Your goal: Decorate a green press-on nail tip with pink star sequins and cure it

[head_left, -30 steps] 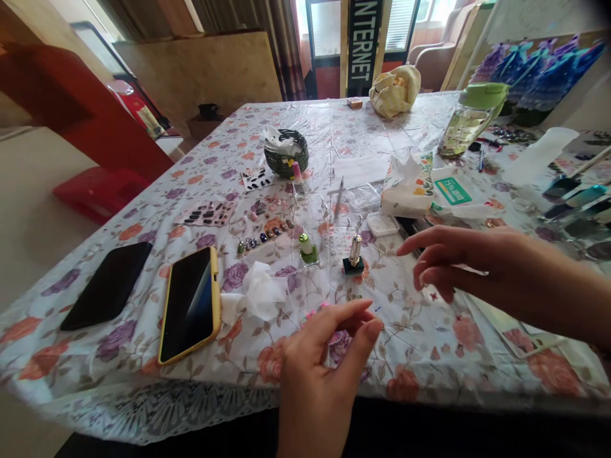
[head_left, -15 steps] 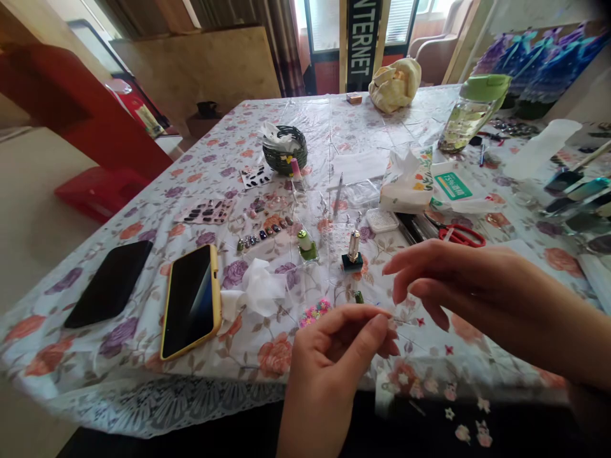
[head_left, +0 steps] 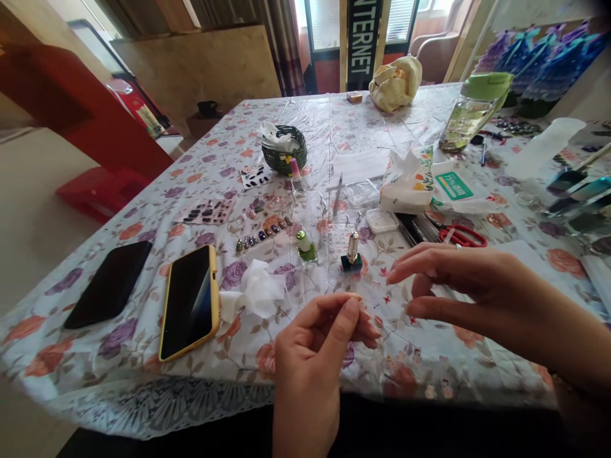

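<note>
**Clear sticker sheet (head_left: 415, 357) in left-hand pinch at table's (head_left: 143, 210) near edge**

Head view, sole view. Left hand (head_left: 315, 343): thumb pressed to forefinger, apparently gripping the sheet's margin. The sheet is at the table's near edge, right of that edge's middle. Right hand (head_left: 442, 283): relaxed, thumb parted from fingers, nothing visible between them, poised towards the table's right edge. A gold-capped bottle (head_left: 352, 254) stands just beyond the left fingertips; red-handled scissors (head_left: 463, 236) lie behind the right hand.

Judged step: steadying the sheet. Any next move calls for light fingertip contact, since the sheet looks flimsy.

Limits: the transparent outline is barely traceable; its small motifs are indistinct; the left palm is hidden. Glassware (head_left: 589, 197) is cut off at right.
</note>
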`<action>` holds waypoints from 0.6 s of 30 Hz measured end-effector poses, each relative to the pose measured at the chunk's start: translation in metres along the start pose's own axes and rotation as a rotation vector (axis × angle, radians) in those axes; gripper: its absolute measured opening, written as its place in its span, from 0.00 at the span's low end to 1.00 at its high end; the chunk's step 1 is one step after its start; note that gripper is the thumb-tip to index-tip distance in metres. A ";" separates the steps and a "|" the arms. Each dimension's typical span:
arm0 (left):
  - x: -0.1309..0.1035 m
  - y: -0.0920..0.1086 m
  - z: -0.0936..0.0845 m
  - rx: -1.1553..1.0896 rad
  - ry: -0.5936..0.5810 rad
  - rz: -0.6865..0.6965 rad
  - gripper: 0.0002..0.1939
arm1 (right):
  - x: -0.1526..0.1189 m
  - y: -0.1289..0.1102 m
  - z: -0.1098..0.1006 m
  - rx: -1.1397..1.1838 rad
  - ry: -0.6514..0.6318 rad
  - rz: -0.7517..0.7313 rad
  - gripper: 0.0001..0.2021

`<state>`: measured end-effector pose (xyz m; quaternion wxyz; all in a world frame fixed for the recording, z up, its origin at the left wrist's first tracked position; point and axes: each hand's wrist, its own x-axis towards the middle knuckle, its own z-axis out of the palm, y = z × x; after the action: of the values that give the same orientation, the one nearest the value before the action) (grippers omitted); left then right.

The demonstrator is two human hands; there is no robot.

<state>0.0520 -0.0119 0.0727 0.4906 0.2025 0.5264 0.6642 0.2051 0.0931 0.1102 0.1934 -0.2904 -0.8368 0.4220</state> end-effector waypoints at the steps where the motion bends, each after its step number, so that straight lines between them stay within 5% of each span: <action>1: 0.001 -0.001 0.000 -0.009 -0.002 0.002 0.03 | 0.001 0.003 0.001 0.015 -0.011 -0.021 0.13; 10: -0.005 -0.009 0.013 -0.087 -0.017 -0.031 0.03 | -0.001 0.014 0.000 -0.099 0.020 -0.097 0.11; 18: -0.010 -0.029 0.045 -0.196 -0.156 -0.252 0.08 | -0.020 0.033 -0.027 -0.358 0.085 -0.088 0.09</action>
<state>0.1044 0.0011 0.0653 0.6267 0.1371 0.4407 0.6279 0.2461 0.1110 0.0970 0.1921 -0.3008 -0.9015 0.2449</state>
